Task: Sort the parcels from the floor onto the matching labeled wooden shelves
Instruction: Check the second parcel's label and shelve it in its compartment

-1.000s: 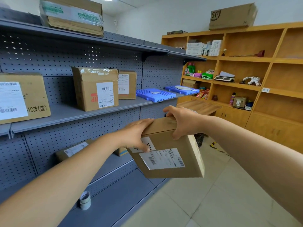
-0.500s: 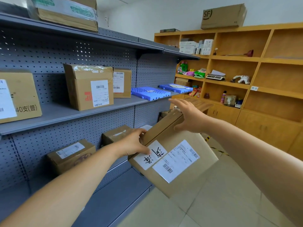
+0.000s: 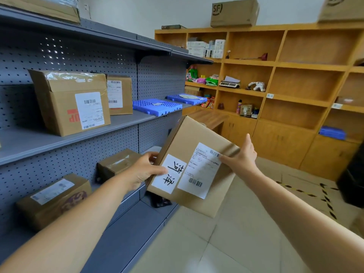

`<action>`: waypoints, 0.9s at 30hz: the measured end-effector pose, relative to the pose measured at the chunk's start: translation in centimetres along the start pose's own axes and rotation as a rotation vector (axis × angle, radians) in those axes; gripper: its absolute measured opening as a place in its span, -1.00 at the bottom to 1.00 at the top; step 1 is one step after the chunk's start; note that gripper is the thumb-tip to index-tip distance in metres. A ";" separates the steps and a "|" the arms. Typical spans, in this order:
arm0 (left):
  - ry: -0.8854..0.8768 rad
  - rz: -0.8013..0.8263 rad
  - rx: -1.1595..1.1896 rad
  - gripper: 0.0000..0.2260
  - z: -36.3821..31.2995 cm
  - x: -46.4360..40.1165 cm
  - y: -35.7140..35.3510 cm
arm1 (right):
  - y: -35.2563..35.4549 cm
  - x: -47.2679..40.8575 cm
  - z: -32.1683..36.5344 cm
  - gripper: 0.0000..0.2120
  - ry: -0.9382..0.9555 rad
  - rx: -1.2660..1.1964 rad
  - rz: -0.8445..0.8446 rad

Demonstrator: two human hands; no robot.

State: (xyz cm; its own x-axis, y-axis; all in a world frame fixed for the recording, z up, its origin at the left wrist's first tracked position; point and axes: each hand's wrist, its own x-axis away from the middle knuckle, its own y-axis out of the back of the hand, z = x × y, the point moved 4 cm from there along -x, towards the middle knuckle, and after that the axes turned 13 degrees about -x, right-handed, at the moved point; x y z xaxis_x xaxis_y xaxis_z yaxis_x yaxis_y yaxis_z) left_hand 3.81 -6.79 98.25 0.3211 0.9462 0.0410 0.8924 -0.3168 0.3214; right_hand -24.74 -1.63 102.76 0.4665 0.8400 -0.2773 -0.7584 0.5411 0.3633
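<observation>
I hold a brown cardboard parcel (image 3: 197,138) tilted in the air at chest height, its labelled face towards me. It carries a white sticker with two black handwritten characters and a white shipping label with barcodes. My left hand (image 3: 144,170) grips its left edge, thumb on the sticker. My right hand (image 3: 243,157) grips its right edge, thumb on the shipping label. The wooden shelves (image 3: 273,65) stand beyond the parcel at the back right, with small white labels on some shelf edges.
A grey metal pegboard rack (image 3: 122,121) runs along the left with several parcels and two blue plastic trays (image 3: 155,106). An SF box (image 3: 234,12) sits on top of the wooden unit. Tiled floor with black-yellow tape lies to the right; a dark object (image 3: 352,178) stands at the far right.
The parcel has rotated so its labelled face now points at me and tilted further. My right hand slid from the top edge to the right edge. The view has swung right, towards the wooden shelves.
</observation>
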 end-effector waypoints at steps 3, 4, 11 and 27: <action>0.008 0.025 0.083 -0.47 0.6 -1.4 -1.3 | 1.1 1.1 -2.6 0.12 -0.095 -0.059 -0.016; 0.017 0.031 0.118 -0.49 0.7 -1.9 -1.9 | 1.4 1.5 -3.5 0.12 -0.125 -0.093 -0.001; 0.041 0.117 0.264 -0.76 -0.1 -4.4 -7.9 | 4.7 3.6 -7.1 -0.08 -0.209 -0.329 0.085; -0.179 0.203 0.154 -0.45 -7.2 -12.9 -25.1 | 17.1 -4.5 -15.2 -0.16 -0.211 -0.434 -0.092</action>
State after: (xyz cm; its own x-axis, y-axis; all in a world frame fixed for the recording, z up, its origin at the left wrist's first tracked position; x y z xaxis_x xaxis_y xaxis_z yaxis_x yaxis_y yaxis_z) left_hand -25.01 -10.55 96.47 0.5362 0.8401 -0.0821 0.8375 -0.5173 0.1761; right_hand -46.71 3.24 96.70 0.5886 0.8035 -0.0886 -0.8084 0.5843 -0.0714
